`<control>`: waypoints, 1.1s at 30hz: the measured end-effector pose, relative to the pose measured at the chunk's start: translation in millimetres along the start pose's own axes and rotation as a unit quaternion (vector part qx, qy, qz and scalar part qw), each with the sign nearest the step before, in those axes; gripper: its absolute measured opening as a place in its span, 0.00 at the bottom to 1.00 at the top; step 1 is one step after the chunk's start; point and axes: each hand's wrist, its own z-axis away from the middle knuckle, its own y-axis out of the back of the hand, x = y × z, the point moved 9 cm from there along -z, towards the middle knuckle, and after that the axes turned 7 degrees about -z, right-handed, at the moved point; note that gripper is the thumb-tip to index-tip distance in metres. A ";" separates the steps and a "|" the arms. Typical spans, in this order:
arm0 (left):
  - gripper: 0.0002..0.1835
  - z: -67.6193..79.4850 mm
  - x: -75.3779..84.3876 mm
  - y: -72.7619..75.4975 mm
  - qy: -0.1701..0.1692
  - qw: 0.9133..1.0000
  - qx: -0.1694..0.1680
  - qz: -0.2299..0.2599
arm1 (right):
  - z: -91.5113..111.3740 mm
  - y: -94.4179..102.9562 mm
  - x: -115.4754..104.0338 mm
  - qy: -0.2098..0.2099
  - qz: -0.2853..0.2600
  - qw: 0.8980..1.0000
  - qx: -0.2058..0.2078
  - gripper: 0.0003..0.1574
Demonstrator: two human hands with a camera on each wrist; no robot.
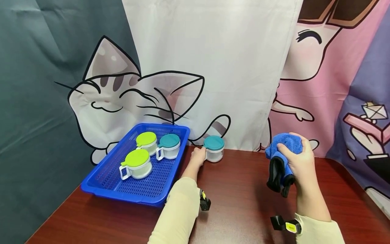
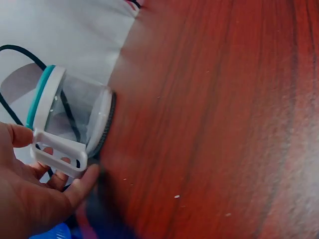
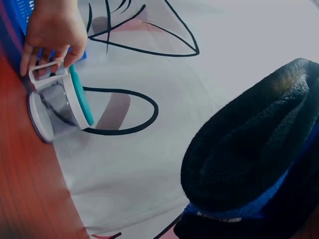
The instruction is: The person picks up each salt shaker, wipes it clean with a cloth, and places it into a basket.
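Note:
A clear seasoning jar (image 1: 215, 155) with a teal lid and white handle stands on the table by the backdrop, right of the basket. My left hand (image 1: 198, 156) holds it by the handle (image 2: 60, 152), thumb near the lid and fingers behind the handle in the left wrist view. Raised above the table on the right, my right hand (image 1: 304, 166) grips a bunched blue towel (image 1: 285, 144) with black edging, whose ends hang down. That towel's dark folds (image 3: 244, 144) fill the lower right of the right wrist view.
The blue plastic basket (image 1: 100, 189) at left holds two green-lidded jars (image 1: 137, 164) and a teal-lidded jar (image 1: 169, 145). Small white specks (image 2: 177, 196) lie on the reddish-brown tabletop (image 1: 237, 203). A printed cloth backdrop (image 1: 243, 84) hangs along the table's far edge.

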 end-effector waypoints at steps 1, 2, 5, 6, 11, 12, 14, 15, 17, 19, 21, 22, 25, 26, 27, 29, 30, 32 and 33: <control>0.22 8.6 6.1 4.8 -0.006 1.000 0.007 -0.007 | -0.4 0.4 0.0 -0.001 0.001 1.000 0.003 0.29; 0.20 12.6 9.3 6.8 -0.013 1.000 0.010 -0.010 | -0.8 1.0 0.3 -0.003 0.007 1.000 0.008 0.29; 0.13 13.8 9.3 2.8 -0.024 0.997 -0.011 0.072 | -0.9 2.4 0.3 -0.003 0.027 0.999 0.021 0.27; 0.10 13.3 7.5 0.4 -0.020 0.993 -0.022 0.116 | -0.8 2.3 0.4 -0.003 0.027 0.999 0.022 0.26; 0.18 13.7 5.0 -8.2 0.004 0.961 -0.059 0.271 | 0.6 0.5 0.8 -0.005 0.013 0.999 0.029 0.23; 0.20 13.6 6.0 -7.9 0.006 0.958 -0.057 0.281 | 0.5 0.3 0.8 -0.005 0.010 1.000 0.029 0.22; 0.21 14.0 9.1 -5.8 0.009 0.955 -0.047 0.293 | 0.7 -0.3 0.8 -0.006 0.011 0.999 0.030 0.22; 0.20 14.7 12.0 -4.2 0.008 0.954 -0.042 0.296 | 0.6 -0.5 0.2 -0.004 0.013 0.999 0.029 0.22; 0.18 15.8 19.5 -1.4 0.005 0.952 -0.034 0.303 | 0.9 -1.1 -0.5 0.001 0.022 0.999 0.028 0.22; 0.15 17.9 29.7 2.6 -0.002 0.951 -0.027 0.308 | 1.6 -1.8 -1.4 0.007 0.033 0.999 0.027 0.23; 0.13 21.0 42.1 7.1 -0.014 0.949 -0.027 0.314 | 2.3 -2.2 -2.6 0.014 0.042 0.999 0.026 0.24; 0.11 22.7 48.4 9.3 -0.020 0.948 -0.028 0.317 | 2.7 -2.3 -2.6 0.016 0.046 0.998 0.025 0.24; 0.07 28.7 66.1 16.7 -0.033 0.944 -0.032 0.326 | 3.3 -2.0 -2.9 0.018 0.052 0.998 0.024 0.25; 0.06 30.9 71.4 19.2 -0.037 0.943 -0.034 0.330 | 3.5 -1.9 -3.0 0.018 0.055 0.998 0.023 0.26; 0.06 32.8 76.0 22.0 -0.040 0.941 -0.034 0.334 | 3.5 -1.9 -3.2 0.018 0.057 0.998 0.023 0.26; 0.06 36.4 84.0 26.7 -0.043 0.938 -0.038 0.342 | 3.6 -2.4 -4.0 0.018 0.059 0.998 0.020 0.27; 0.06 38.1 87.4 29.1 -0.045 0.936 -0.040 0.346 | 3.7 -2.9 -4.6 0.019 0.061 0.998 0.018 0.28; 0.07 41.1 93.5 33.5 -0.048 0.934 -0.044 0.352 | 4.0 -4.3 -5.9 0.021 0.061 0.998 0.013 0.29; 0.07 42.8 96.2 35.9 -0.051 0.933 -0.045 0.354 | 4.1 -5.0 -6.5 0.022 0.060 0.998 0.010 0.30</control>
